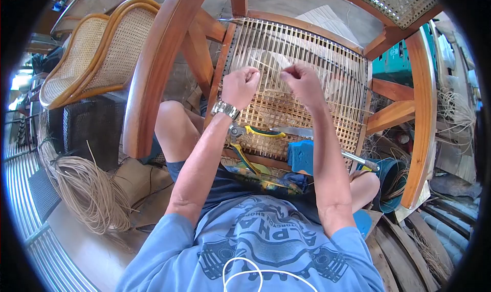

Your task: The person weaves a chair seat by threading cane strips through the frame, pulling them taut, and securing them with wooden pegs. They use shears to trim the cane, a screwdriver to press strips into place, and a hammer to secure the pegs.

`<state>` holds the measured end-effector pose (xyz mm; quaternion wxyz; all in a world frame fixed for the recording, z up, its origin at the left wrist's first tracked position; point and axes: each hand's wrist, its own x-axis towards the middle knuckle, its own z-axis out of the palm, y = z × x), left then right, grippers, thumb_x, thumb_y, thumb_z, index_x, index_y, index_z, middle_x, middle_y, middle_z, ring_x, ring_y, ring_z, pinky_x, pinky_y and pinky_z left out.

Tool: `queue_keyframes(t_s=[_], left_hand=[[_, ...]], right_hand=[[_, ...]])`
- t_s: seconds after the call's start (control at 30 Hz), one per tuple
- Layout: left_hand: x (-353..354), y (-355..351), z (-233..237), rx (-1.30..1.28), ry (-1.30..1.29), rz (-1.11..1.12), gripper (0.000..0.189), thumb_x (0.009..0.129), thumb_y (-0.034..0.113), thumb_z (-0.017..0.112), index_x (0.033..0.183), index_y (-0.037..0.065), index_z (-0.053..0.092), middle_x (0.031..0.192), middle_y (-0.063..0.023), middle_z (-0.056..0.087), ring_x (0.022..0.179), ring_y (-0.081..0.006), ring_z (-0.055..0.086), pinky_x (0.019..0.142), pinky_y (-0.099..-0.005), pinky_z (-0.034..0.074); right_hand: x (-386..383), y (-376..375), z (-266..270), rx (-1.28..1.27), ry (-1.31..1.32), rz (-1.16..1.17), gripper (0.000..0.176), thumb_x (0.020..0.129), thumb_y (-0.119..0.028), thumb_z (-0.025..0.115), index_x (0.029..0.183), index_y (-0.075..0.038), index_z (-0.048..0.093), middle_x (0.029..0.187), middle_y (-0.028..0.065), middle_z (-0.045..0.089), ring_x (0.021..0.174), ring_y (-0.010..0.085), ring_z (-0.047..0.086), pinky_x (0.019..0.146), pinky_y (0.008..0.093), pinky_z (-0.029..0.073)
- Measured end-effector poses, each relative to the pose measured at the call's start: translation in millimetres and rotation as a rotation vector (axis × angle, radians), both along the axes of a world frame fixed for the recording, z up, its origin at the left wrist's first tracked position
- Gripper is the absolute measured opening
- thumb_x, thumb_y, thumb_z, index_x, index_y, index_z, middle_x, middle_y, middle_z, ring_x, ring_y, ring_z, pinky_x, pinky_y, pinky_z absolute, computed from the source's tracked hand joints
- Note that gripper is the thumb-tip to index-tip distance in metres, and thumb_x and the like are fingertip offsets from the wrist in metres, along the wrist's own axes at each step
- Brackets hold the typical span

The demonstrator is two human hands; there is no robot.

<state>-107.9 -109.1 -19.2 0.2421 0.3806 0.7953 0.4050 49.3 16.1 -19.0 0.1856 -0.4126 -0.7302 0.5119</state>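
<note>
A wooden chair frame (140, 95) surrounds a partly woven cane panel (268, 113); its near part is a grid, while long strands run across its far part. Over the panel, my left hand (240, 89) has its fingers curled and pressed together, a metal watch at the wrist. My right hand (303, 83) faces it in a pinch, a short distance away. Whatever either hand holds is too thin to make out. Yellow-and-black pliers (263, 132) lie on the near side of the weave, beside a pointed metal tool (294, 131) and a blue block (300, 157).
Rattan chairs (115, 46) stand at the upper left, above a coil of cane (87, 187). A green crate (396, 61) is behind the frame at right. Near the right knee sits a teal container (391, 182); wooden boards (404, 251) lie at lower right.
</note>
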Motion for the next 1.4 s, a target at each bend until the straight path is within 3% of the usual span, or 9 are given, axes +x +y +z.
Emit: queue_keyframes(t_s=[0.1,0.27,0.47,0.53,0.9,1.03,1.17,1.27,1.4], left_hand=[[-6.0,4.3,-28.7,-0.115,0.225,-0.161,0.024,0.093,0.023,0.062,0.098,0.004,0.076,0.066,-0.0078,0.071,0.065,-0.0176,0.072,0.064,-0.0314,0.055],[-4.9,12.2,-31.5,-0.122,0.357,-0.165,0.023,0.091,0.024,0.065,0.095,0.004,0.076,0.066,-0.0087,0.072,0.067,-0.0162,0.072,0.066,-0.0311,0.055],[-15.7,7.4,-40.5,-0.075,-0.325,-0.031,0.029,0.090,0.024,0.063,0.094,-0.004,0.072,0.071,-0.0050,0.068,0.063,-0.0102,0.063,0.060,-0.0261,0.051],[-16.0,8.5,-41.4,-0.082,-0.276,-0.034,0.028,0.090,0.025,0.061,0.093,-0.001,0.072,0.071,-0.0062,0.070,0.064,-0.0127,0.066,0.063,-0.0280,0.053],[-6.5,3.2,-22.7,-0.053,-0.304,-0.039,0.032,0.090,0.027,0.062,0.095,-0.003,0.073,0.071,-0.0081,0.071,0.066,-0.0132,0.068,0.063,-0.0284,0.053],[-3.7,0.5,-25.6,-0.059,0.197,0.077,0.026,0.091,0.023,0.060,0.095,0.002,0.075,0.076,-0.0161,0.073,0.073,-0.0266,0.073,0.071,-0.0385,0.056],[-5.2,2.8,-37.7,-0.106,0.245,0.032,0.029,0.091,0.027,0.059,0.096,0.003,0.075,0.078,-0.0166,0.073,0.077,-0.0311,0.072,0.075,-0.0410,0.056],[-9.0,7.3,-37.1,-0.127,0.145,0.055,0.027,0.090,0.024,0.058,0.092,0.002,0.073,0.078,-0.0166,0.073,0.076,-0.0314,0.071,0.075,-0.0402,0.056],[-14.1,5.2,-43.8,-0.124,0.119,0.037,0.028,0.090,0.024,0.057,0.089,0.001,0.072,0.077,-0.0154,0.073,0.074,-0.0311,0.071,0.074,-0.0401,0.055]], right_hand=[[-10.0,-17.5,11.5,-0.015,-0.278,-0.035,0.025,0.090,-0.023,0.067,0.098,-0.001,0.074,0.085,0.0139,0.074,0.073,0.0237,0.070,0.072,0.0374,0.054],[-19.4,-34.3,10.0,0.168,-0.393,-0.091,0.022,0.089,-0.021,0.064,0.095,-0.003,0.074,0.082,0.0180,0.073,0.077,0.0326,0.071,0.074,0.0434,0.054],[-0.1,-29.2,-4.1,0.152,-0.344,-0.196,0.023,0.087,-0.026,0.069,0.091,-0.004,0.074,0.077,0.0098,0.073,0.068,0.0214,0.069,0.065,0.0357,0.052],[7.8,-28.8,3.2,0.099,-0.211,-0.183,0.020,0.083,-0.020,0.065,0.085,-0.001,0.073,0.077,0.0161,0.072,0.072,0.0294,0.070,0.069,0.0395,0.054],[7.2,-36.0,-9.1,0.120,-0.211,-0.118,0.021,0.085,-0.021,0.068,0.090,0.000,0.073,0.077,0.0137,0.072,0.069,0.0240,0.068,0.068,0.0357,0.052],[9.0,-33.5,-16.3,0.185,-0.205,-0.100,0.023,0.088,-0.023,0.070,0.094,-0.001,0.073,0.076,0.0115,0.072,0.068,0.0190,0.067,0.066,0.0324,0.051],[5.1,-33.9,-1.0,0.174,-0.277,-0.066,0.021,0.088,-0.019,0.063,0.092,-0.001,0.073,0.085,0.0197,0.073,0.081,0.0362,0.070,0.076,0.0441,0.054],[5.6,-27.8,-10.3,0.181,-0.281,-0.051,0.021,0.087,-0.020,0.064,0.092,-0.001,0.073,0.085,0.0204,0.072,0.081,0.0377,0.070,0.077,0.0454,0.054],[5.3,-23.1,-14.5,0.243,-0.270,-0.001,0.022,0.088,-0.021,0.068,0.094,0.000,0.073,0.080,0.0173,0.072,0.072,0.0283,0.070,0.070,0.0385,0.053]])
